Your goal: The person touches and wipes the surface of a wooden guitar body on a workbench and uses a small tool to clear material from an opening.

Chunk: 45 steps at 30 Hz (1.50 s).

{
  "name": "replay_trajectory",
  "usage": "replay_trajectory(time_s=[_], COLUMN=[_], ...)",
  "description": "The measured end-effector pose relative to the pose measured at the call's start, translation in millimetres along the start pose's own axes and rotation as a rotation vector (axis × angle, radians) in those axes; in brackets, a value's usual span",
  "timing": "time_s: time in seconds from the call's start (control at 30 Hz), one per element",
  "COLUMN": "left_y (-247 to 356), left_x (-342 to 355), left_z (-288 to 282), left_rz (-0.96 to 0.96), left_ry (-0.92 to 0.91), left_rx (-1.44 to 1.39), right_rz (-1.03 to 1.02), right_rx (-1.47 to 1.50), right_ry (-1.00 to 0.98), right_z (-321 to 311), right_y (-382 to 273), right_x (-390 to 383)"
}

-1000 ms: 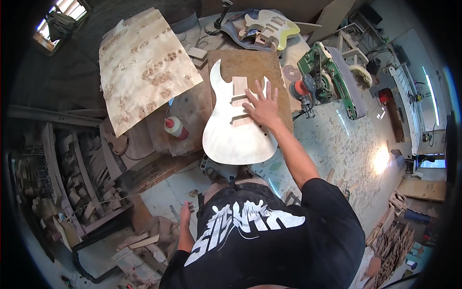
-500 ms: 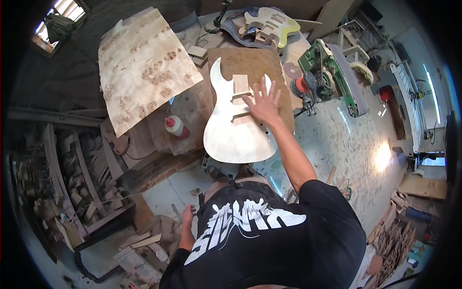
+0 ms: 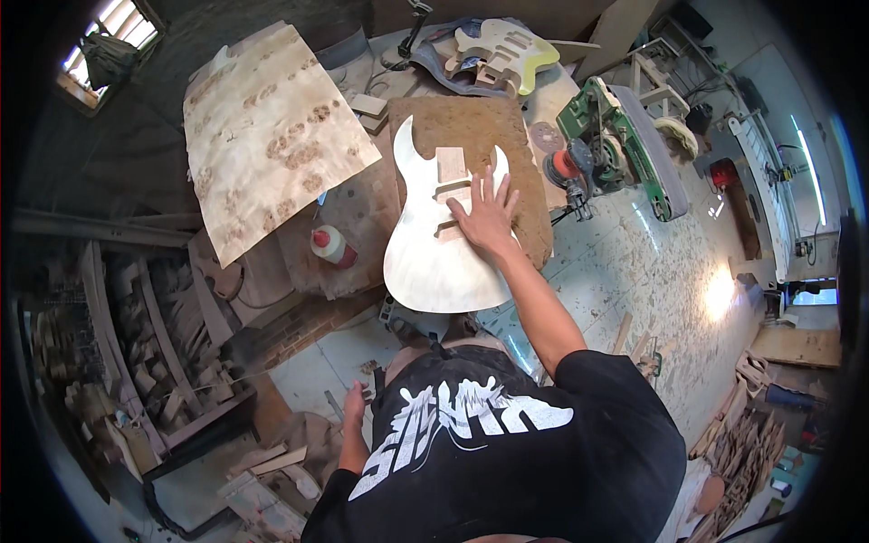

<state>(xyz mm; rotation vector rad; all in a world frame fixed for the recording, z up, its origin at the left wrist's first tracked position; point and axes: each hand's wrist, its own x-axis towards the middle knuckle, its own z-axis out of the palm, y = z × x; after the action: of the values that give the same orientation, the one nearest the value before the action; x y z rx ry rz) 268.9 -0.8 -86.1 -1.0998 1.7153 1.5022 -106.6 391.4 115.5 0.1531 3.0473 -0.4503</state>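
Observation:
A pale electric guitar body (image 3: 421, 262) with cut-out pockets lies flat on a worn brown board (image 3: 498, 118) in front of me. My right hand (image 3: 487, 220) rests on its right side, fingers spread and pressed lightly to the wood beside the lower pockets. The palm hides part of that edge and the surface beneath it. Down by my left side hangs my left hand (image 3: 356, 405), holding nothing that I can see, its fingers loosely apart and clear of the bench.
A large burl veneer sheet (image 3: 281, 145) slants over the bench's left side, above a red-capped glue bottle (image 3: 333, 247). To the right stand an orbital sander (image 3: 568, 167) and a green belt sander (image 3: 641, 154). Another guitar body (image 3: 507, 54) lies at the back. Wood offcuts (image 3: 181, 362) fill racks at left.
My right hand has slid slightly toward me and left across the guitar body, staying flat on it. The view has shifted a little. My left hand still hangs at my side.

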Motion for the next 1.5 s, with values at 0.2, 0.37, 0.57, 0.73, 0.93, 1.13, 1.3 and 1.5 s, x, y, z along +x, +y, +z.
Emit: replay_trajectory(time_s=[0.2, 0.37, 0.57, 0.73, 0.93, 1.13, 1.3, 1.5], left_y=[-4, 3, -14, -13, -12, -10, -16, -22], left_x=[-1, -7, -2, -1, 1, -8, -10, -19], left_z=[-9, -11, -4, -9, -13, -11, -18, -19], left_rz=[0.002, -0.036, -0.015, 0.007, 0.010, -0.041, -0.007, -0.025], left_ry=[-0.010, 0.039, 0.018, 0.010, 0.021, 0.027, 0.048, 0.076], left_rx=[-0.035, -0.058, -0.064, -0.023, -0.047, -0.024, -0.048, -0.110], right_rz=[-0.119, 0.016, -0.111, -0.045, -0.120, -0.426, -0.583, -0.495], right_rx=[-0.014, -0.023, -0.049, -0.046, 0.034, -0.113, -0.203, -0.333], right_ry=[0.018, 0.117, -0.079, 0.004, 0.050, -0.049, 0.024, 0.049], right_z=[-10, -12, -5, 7, 10, 1, 4, -7], right_y=[-18, 1, -18, -29, -32, -36, -16, 2], right_x=[27, 18, 5, -1, -3, -2, 39, 95])
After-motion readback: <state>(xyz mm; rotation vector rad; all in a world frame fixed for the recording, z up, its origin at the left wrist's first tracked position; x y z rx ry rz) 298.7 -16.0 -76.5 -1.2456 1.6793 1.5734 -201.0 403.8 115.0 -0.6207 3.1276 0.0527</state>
